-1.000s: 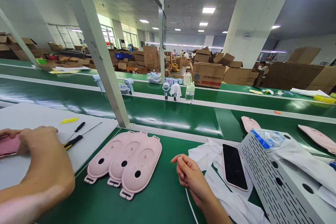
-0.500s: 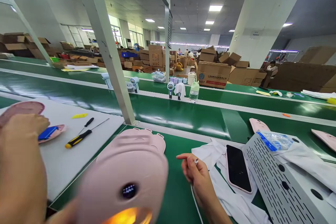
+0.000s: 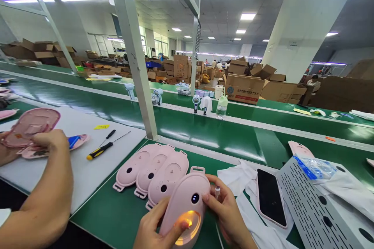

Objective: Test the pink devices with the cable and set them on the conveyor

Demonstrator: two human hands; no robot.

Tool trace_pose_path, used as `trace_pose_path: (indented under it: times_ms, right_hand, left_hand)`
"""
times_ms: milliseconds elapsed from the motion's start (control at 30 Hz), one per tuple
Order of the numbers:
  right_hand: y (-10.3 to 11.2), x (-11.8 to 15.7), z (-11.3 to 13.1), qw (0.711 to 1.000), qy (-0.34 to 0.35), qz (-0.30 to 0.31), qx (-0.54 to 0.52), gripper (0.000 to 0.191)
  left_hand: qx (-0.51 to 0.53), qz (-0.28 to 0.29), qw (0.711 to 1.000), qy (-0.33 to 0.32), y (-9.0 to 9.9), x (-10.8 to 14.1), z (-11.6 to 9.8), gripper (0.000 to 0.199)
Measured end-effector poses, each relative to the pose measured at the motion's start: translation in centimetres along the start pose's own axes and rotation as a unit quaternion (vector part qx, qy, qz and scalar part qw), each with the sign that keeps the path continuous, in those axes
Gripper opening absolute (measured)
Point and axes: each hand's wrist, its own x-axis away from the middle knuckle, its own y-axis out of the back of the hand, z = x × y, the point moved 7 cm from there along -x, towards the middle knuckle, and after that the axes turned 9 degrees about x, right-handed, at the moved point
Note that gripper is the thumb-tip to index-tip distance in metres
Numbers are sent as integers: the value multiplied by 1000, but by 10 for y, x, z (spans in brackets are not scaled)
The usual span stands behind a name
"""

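At the lower centre of the frame, a worker on an assembly line holds a pink oval device (image 3: pixel 184 206) in both hands just above the green bench (image 3: pixel 117 214). The left hand (image 3: pixel 154 229) has its grip closed around the lower end, the thumb pressed on a glowing orange panel (image 3: pixel 187 221). The right hand (image 3: pixel 226 212) steadies the device's right edge while pinching a small metal-tipped plug (image 3: pixel 217 192) between its fingers, so that grip is clenched on both. A dark round window on the device faces up. Immediately to its left, three matching pink shells (image 3: pixel 152 171) lie overlapping on the bench. To the right, a black phone (image 3: pixel 270 198) rests on white cloth (image 3: pixel 236 175) beside a perforated grey metal box (image 3: pixel 318 206). At the left of the frame, a co-worker's arm and hand (image 3: pixel 49 144) work on an open pink housing (image 3: pixel 32 128) over a white mat (image 3: pixel 84 171), with a yellow-handled screwdriver (image 3: pixel 101 150) near them. The risk here seems to be the doubled-up right grip: with the plug and the device shared between a few fingers, either could slip, and the device could drop onto the shells close beneath it.
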Motion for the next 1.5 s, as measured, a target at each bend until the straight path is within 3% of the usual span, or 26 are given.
trace_pose_path:
  times_ms: [100, 233, 300, 433, 567, 733, 900, 1000, 1100, 1200, 1500]
  right_hand:
    - [10, 1, -2, 997, -12, -70, -40, 47]
    - [36, -4, 3, 985, 15, -167, -41, 55]
    - [47, -7, 10, 978, 33, -201, -46, 55]
    - [62, -10, 30, 965, 74, -246, -44, 48]
    - [78, -21, 55, 958, 104, -268, 2, 46]
    - [104, -56, 83, 948, 129, -285, 52, 48]
    - [125, -98, 99, 940, 142, -300, 81, 52]
    - [138, -120, 104, 935, 133, -310, 112, 43]
    - [151, -138, 107, 928, 116, -321, 150, 21]
    - [163, -154, 110, 917, 106, -334, 188, 7]
    - [193, -187, 108, 902, 67, -354, 239, 9]
  left_hand:
    - [-101, -4, 994, 49, 23, -9, 26, 70]
    - [-222, -80, 962, 136, 65, -20, 52, 45]
    - [-256, -69, 951, 162, 69, -25, 58, 39]
    - [-245, -35, 957, 150, 55, -31, 59, 34]
    - [-173, -31, 981, 80, 41, -38, 46, 34]
    - [-96, -1, 994, -48, 26, -49, 3, 32]
    - [-58, -27, 990, -124, 34, -52, -50, 25]
    - [-6, -25, 993, -116, 41, -51, -69, 25]
    - [22, 14, 995, -98, 39, -53, -72, 32]
    - [31, 17, 993, -109, 41, -58, -64, 31]
    - [56, -81, 990, -99, 49, -67, -42, 32]
